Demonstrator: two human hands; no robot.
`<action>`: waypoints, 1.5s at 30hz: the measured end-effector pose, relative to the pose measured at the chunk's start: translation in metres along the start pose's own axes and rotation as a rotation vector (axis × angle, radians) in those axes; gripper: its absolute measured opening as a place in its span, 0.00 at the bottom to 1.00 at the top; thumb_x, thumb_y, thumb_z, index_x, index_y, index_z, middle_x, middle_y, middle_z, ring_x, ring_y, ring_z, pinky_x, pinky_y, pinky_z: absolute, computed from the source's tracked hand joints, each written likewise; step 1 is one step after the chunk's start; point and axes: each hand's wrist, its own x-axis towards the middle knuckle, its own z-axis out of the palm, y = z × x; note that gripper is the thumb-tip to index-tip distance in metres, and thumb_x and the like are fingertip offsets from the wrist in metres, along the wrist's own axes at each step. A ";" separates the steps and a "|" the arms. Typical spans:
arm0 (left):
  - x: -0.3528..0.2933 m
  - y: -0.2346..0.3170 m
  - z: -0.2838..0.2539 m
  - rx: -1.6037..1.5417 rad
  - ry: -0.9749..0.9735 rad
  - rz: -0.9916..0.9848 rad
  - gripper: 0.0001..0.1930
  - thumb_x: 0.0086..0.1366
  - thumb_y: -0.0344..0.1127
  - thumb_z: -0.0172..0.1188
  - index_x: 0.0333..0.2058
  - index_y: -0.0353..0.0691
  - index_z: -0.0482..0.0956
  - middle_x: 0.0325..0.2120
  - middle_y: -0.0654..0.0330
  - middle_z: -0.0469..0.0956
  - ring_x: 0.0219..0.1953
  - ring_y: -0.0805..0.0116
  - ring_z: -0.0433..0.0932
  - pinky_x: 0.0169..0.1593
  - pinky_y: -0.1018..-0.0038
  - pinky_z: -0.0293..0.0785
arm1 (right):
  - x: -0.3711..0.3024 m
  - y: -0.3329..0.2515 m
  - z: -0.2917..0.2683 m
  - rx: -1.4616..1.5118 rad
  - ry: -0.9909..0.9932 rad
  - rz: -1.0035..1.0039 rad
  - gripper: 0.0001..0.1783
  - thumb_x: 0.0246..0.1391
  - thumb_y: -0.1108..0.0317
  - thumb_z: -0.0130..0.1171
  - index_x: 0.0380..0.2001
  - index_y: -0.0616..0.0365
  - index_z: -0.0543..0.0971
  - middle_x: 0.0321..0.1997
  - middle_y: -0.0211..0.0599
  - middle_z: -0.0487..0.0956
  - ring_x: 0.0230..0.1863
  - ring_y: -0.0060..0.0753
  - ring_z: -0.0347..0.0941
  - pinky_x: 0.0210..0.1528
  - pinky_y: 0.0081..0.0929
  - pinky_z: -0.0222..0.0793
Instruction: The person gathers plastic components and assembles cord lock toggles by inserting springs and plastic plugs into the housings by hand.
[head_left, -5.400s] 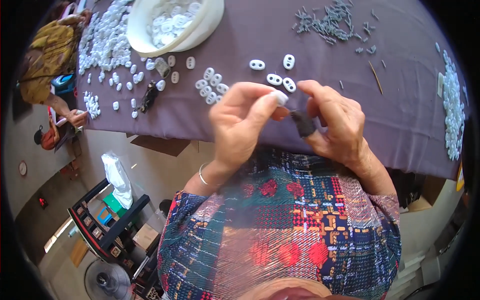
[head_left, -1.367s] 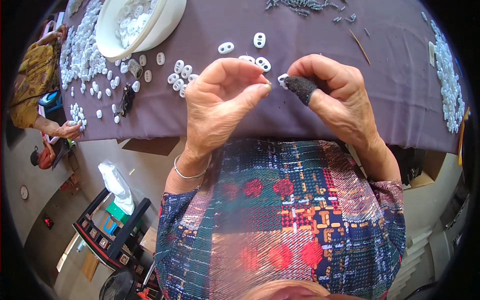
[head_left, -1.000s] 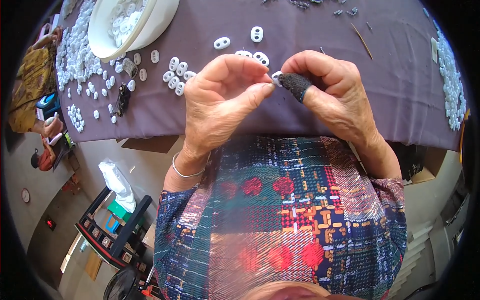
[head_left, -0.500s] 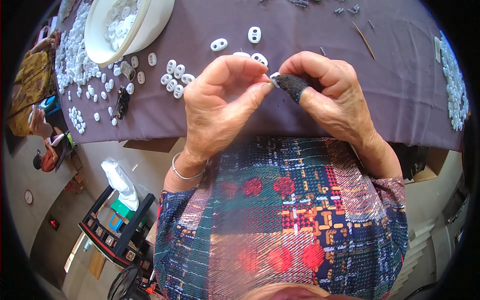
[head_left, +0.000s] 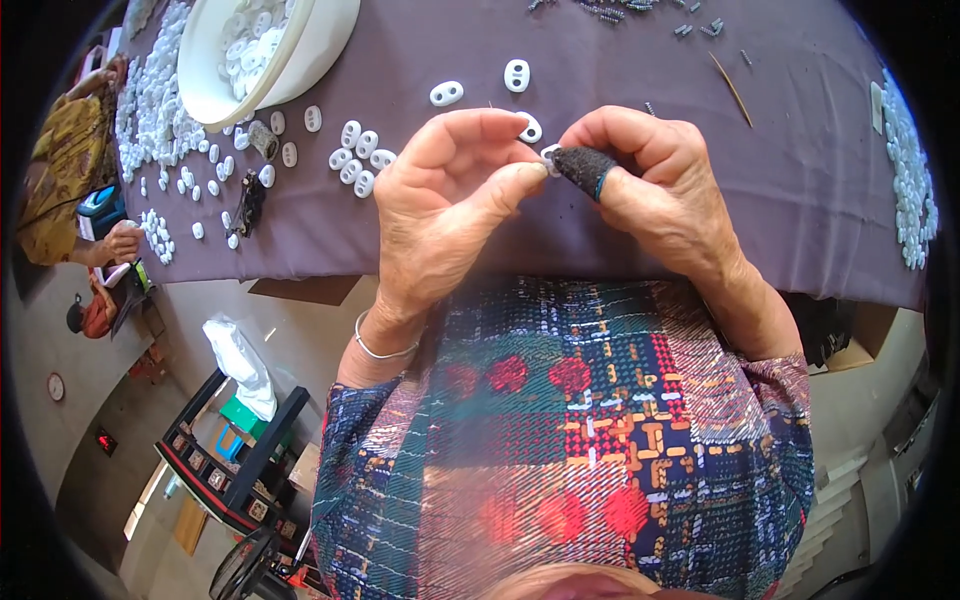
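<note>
A small white two-hole cord lock (head_left: 549, 156) sits between my hands above the table. The thumb and fingers of my right hand (head_left: 668, 185) pinch it; a black finger cot (head_left: 582, 170) covers that thumb. My left hand (head_left: 445, 205) meets it from the other side, its thumb tip against the piece and its fingers curled. Part of the piece is hidden by my fingertips. Another cord lock (head_left: 530, 127) lies just behind my hands, partly covered. Two more, one on its side (head_left: 446, 94) and one upright (head_left: 517, 75), rest farther back.
A cluster of cord locks (head_left: 350, 171) lies left of my left hand. Behind it stands a cream bowl (head_left: 310, 75) of white parts. White pieces spread at far left (head_left: 155, 100) and far right (head_left: 905, 180). Small springs (head_left: 605, 12) and a brown stick (head_left: 733, 90) lie at the back. Another person's hand (head_left: 123, 242) is at the table's left edge.
My hands stay together on the cord lock, with only slight finger shifts. The view has moved a little. The other person's hand has come to the table edge.
</note>
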 end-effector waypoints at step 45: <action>-0.004 -0.009 0.003 -0.150 -0.112 -0.071 0.14 0.52 0.20 0.62 0.37 0.29 0.72 0.31 0.59 0.75 0.33 0.76 0.74 0.37 0.82 0.73 | -0.001 -0.002 -0.004 0.182 -0.023 0.181 0.05 0.51 0.73 0.51 0.28 0.64 0.75 0.12 0.22 0.67 0.11 0.11 0.60 0.13 0.12 0.51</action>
